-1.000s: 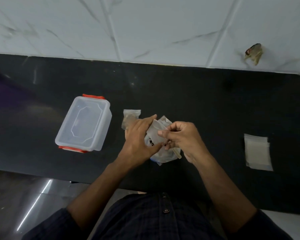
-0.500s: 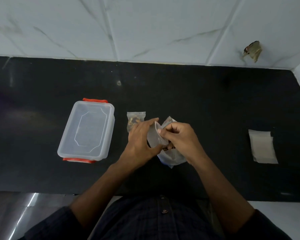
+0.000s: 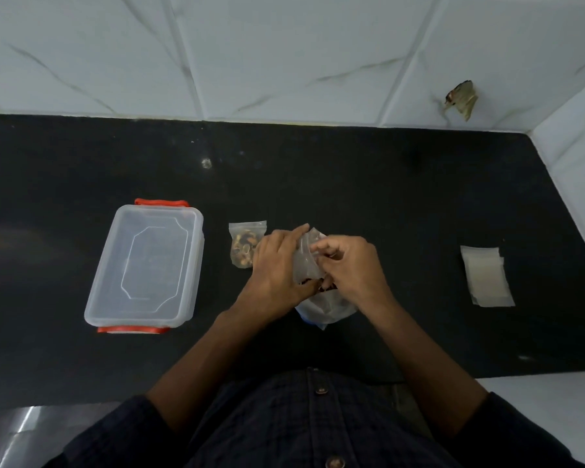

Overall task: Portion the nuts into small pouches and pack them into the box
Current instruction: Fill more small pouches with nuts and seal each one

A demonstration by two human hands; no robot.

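My left hand [image 3: 277, 265] grips a small clear pouch [image 3: 305, 261] upright at the middle of the black counter. My right hand [image 3: 350, 265] pinches the pouch's mouth from the right, fingers curled at its top edge. Under both hands lies a larger clear bag of nuts [image 3: 325, 309], partly hidden. A filled small pouch of nuts [image 3: 245, 244] lies flat just left of my left hand. A clear plastic box [image 3: 149, 265] with red clips and its lid on sits further left.
A stack of flat empty pouches [image 3: 487, 276] lies at the right of the counter [image 3: 385, 197]. A white tiled wall [image 3: 284, 55] rises behind, with a side wall at the far right. The counter's front edge runs near my body.
The camera view shifted slightly. My hands stay together on the small pouch; the right fingers have moved along its mouth. The box and pouches have not moved.
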